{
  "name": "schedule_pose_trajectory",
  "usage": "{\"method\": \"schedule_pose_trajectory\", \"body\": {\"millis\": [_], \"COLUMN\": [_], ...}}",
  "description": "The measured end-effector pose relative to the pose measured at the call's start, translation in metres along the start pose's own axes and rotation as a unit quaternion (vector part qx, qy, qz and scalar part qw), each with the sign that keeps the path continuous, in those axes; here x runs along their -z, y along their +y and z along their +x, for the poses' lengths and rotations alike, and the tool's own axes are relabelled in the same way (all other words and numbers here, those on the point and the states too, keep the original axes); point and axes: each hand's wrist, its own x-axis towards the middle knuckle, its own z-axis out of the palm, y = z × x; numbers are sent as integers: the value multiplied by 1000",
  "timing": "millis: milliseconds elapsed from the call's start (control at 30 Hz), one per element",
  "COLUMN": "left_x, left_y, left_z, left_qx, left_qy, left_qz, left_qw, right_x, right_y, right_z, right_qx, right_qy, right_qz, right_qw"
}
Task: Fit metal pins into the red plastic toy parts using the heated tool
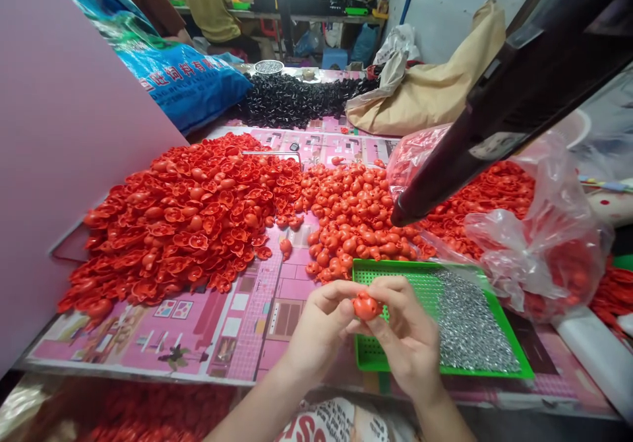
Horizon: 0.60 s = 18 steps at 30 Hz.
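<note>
My left hand [319, 323] and my right hand [400, 333] together pinch a small red moulded plastic piece [366, 306] between their fingertips, above a green perforated tray [380, 361]. Silver-grey small parts [469, 323] lie heaped on that tray's right half. Beyond my hands, a pile of rounded red pieces [353, 218] sits nearest, with a larger heap of flat-rimmed red pieces [178, 218] to its left. Both rest on a pink printed sheet [247, 323]. A single red piece [285, 247] lies apart on the sheet.
A clear plastic bag of red pieces [539, 244] lies right of the tray. A dark pole [494, 122] slants across the upper right. Black parts [291, 102], a metal bowl [269, 66] and a blue woven sack [182, 82] lie behind. A pink board [64, 152] stands at left.
</note>
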Motion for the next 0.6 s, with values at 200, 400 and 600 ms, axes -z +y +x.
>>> {"method": "schedule_pose_trajectory", "body": {"millis": [200,400,600], "left_x": [2,1,10], "left_y": [1,3,32], "left_z": [0,-9,16], "left_qx": [-46,-197,-364], "left_qy": [18,40,7], "left_qz": [97,395,565], "left_qw": [994,897,741], "right_x": [9,1,54], "right_y": [-3,-8,6], "right_z": [3,-4,-14], "right_qx": [72,146,41], "right_qy": [-9,19,69], "right_qz": [-99,-188,-418], "right_qw": [992,971,905]}}
